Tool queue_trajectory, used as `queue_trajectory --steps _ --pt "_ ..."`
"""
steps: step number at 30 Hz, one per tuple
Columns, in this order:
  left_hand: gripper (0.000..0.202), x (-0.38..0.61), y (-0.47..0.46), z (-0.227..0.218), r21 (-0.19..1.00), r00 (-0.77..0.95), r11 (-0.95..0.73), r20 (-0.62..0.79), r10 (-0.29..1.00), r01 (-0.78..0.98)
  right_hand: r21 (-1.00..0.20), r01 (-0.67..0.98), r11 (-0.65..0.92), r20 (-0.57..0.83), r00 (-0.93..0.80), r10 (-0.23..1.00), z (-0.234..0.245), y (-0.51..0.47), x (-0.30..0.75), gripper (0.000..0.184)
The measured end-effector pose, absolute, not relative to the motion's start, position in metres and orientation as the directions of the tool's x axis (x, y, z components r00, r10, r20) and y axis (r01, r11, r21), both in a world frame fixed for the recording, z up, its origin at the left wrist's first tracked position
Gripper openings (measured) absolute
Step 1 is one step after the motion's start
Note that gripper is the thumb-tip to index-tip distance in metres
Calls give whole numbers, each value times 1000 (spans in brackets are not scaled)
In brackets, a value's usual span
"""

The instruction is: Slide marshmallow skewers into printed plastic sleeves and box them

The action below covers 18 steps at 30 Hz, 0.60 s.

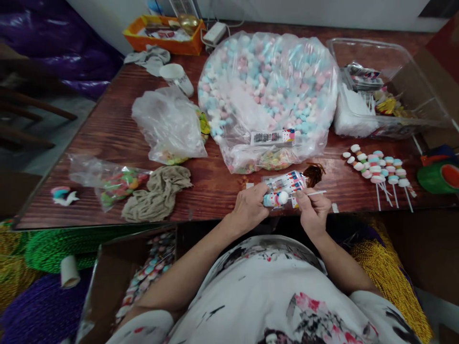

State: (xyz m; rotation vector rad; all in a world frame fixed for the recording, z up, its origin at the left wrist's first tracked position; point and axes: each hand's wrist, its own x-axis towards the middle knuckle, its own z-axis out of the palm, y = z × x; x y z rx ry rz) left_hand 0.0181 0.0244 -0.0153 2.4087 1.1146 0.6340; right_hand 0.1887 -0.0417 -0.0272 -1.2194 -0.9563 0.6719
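Near the table's front edge, my left hand [253, 206] is closed around a short stack of marshmallows [274, 198], blue, white and pink, with a round white end facing right. My right hand [314, 210] pinches a thin white stick [317, 193], which points out to the right. Whether this stick joins the marshmallow stack is hidden by the fingers. Just beyond both hands lie printed clear bags [287, 180] with coloured patterns. Touching their right end is a bunch of shiny brown twist ties [314, 173].
A big bag of pastel marshmallows [268, 81] fills the back middle. On the right lie marshmallow skewers [380, 167] and a clear plastic bin [390, 48]. Leftward are a candy bag [122, 186], a crumpled cloth [158, 193] and a white mug [177, 79]. A box of skewers [154, 272] stands below.
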Motion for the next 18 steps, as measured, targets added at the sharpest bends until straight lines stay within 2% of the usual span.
queue_trajectory --steps 6,11,18 --pt "11 19 25 -18 586 507 -558 271 818 588 -971 24 238 216 509 833 -34 -43 181 34" --pt "18 15 24 -24 682 498 -481 194 845 551 -978 61 200 201 532 823 -32 -46 185 34" --pt "16 17 23 -24 783 553 -428 131 823 451 -938 242 249 330 404 853 -14 -48 185 32"
